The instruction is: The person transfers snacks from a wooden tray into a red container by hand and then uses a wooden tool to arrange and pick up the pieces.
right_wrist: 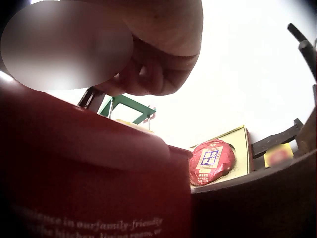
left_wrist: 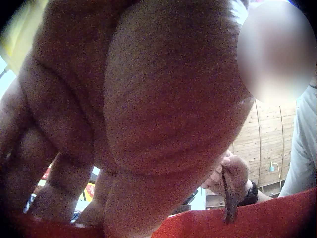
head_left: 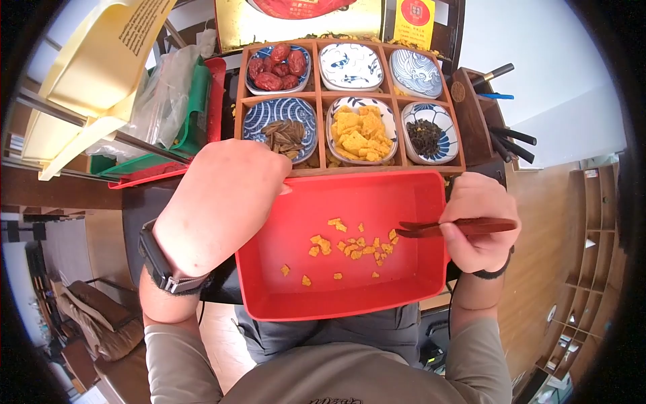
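Note:
A red plastic bin is in front of the person's body, with several small yellow-orange crumbly pieces scattered over its floor. My left hand grips the bin's back left corner; most of its fingers are hidden under its back in the head view. At the right rim, my right hand pinches dark wooden tongs, their tips reaching over the pieces inside the bin. The tongs also show beyond the red rim in the left wrist view. Straight behind the bin stands a bowl of larger yellow-orange chunks.
A wooden compartment tray holds bowls of red dates, brown pods and dark leaves, plus two patterned bowls. Right of it stands a wooden holder with sticks. Green and red containers flank the left side.

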Demonstrator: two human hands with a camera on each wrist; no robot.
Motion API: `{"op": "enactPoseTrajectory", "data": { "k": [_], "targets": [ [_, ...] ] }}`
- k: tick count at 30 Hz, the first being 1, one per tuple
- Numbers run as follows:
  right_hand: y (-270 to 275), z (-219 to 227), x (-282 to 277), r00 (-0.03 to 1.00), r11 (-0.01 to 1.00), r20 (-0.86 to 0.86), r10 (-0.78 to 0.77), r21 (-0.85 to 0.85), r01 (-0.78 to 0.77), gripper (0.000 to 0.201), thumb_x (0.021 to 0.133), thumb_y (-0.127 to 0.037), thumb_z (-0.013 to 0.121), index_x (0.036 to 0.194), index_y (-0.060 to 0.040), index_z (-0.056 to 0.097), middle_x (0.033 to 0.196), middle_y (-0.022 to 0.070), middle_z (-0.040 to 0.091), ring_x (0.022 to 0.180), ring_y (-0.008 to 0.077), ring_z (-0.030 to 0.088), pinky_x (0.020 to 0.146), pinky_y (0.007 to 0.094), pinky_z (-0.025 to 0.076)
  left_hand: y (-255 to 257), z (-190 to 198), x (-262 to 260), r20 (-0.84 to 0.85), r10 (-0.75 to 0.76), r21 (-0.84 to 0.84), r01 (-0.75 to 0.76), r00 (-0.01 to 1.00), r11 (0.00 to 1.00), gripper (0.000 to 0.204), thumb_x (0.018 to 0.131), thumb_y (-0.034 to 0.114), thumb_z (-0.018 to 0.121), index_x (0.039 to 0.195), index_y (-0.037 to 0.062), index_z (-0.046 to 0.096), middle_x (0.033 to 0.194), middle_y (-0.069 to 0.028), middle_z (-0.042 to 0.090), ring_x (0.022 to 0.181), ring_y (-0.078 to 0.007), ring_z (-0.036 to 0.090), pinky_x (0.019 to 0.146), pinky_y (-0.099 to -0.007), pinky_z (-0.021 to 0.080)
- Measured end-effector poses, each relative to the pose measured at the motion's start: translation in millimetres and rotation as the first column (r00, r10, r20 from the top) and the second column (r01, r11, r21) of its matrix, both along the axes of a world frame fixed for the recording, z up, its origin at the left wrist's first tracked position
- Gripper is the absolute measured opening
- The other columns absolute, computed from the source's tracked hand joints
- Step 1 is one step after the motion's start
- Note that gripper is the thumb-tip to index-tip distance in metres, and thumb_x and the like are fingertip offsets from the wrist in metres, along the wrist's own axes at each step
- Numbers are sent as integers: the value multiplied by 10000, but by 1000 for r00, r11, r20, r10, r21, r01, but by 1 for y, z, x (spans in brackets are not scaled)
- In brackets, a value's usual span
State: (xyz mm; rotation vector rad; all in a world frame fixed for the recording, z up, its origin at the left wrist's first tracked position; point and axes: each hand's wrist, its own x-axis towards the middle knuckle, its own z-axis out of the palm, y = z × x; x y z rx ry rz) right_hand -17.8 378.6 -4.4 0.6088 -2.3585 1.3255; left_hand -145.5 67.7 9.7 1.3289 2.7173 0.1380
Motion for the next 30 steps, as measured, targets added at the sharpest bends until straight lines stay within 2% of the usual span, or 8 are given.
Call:
{"op": "enactPoseTrajectory", "data": {
  "k": [2,5,11,14,30],
  "targets": [
    [4,0,-4,996,987,29,86,135,-89,186,716,10,803,844,-79,702,706,61,639,613,281,587,575,393,406,0,1,0,0,0,-1,0,1000,1000,151,907,174,748,868,32,714,848,-181,705,895,-426,712,804,-541,563],
    [7,-2,-6,989,964,50,138,221,-146,231,692,0,802,874,-87,689,722,55,625,635,287,597,571,401,408,0,1,1,0,-2,-1,2,1000,1000,149,907,167,747,864,30,708,849,-183,705,896,-429,710,803,-542,562],
    [6,0,-9,971,933,95,218,270,-236,247,664,-23,796,865,-82,666,747,65,608,650,305,583,579,410,411,0,0,1,-4,-3,23,4,1000,1000,160,910,174,754,863,29,708,844,-187,702,891,-434,710,797,-546,562],
    [5,-6,-11,969,920,62,239,304,-246,264,565,-28,732,811,-75,650,740,46,638,608,277,534,562,388,336,0,2,1,5,2,23,-2,1000,1000,166,914,181,756,861,30,710,841,-187,703,890,-433,711,796,-546,563],
    [4,-5,-11,958,890,98,269,354,-287,246,603,-21,758,831,-74,680,789,49,672,649,277,586,595,392,393,0,1,0,-8,-4,18,4,1000,1000,153,912,172,746,868,27,719,852,-187,710,896,-430,716,799,-544,567]
  ]
}}
